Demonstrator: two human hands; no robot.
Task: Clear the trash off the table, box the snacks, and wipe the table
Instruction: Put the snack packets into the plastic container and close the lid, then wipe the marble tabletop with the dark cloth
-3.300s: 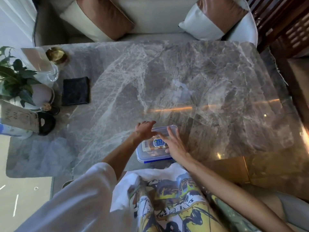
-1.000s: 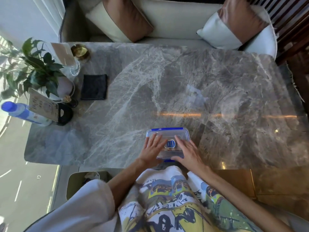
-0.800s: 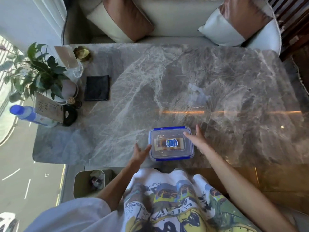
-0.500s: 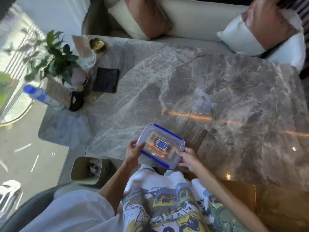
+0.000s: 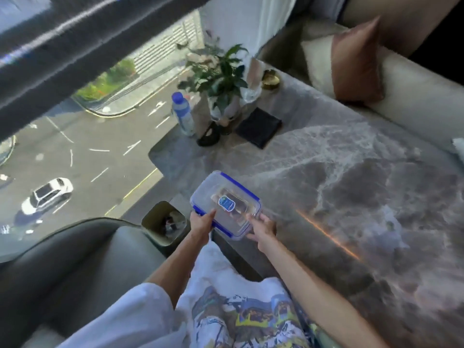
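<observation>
The person wears a loose white T-shirt (image 5: 251,320) with short, wide sleeves; the left sleeve (image 5: 130,320) hangs as a broad plain white fold ending above the elbow. Across the front of the shirt runs a large cartoon-style print in yellow, green, blue and black, with outlined figures and lettering too blurred to read. Both forearms are bare below the sleeves, and the left hand (image 5: 200,223) and right hand (image 5: 262,228) show no rings, watch or bracelets.
</observation>
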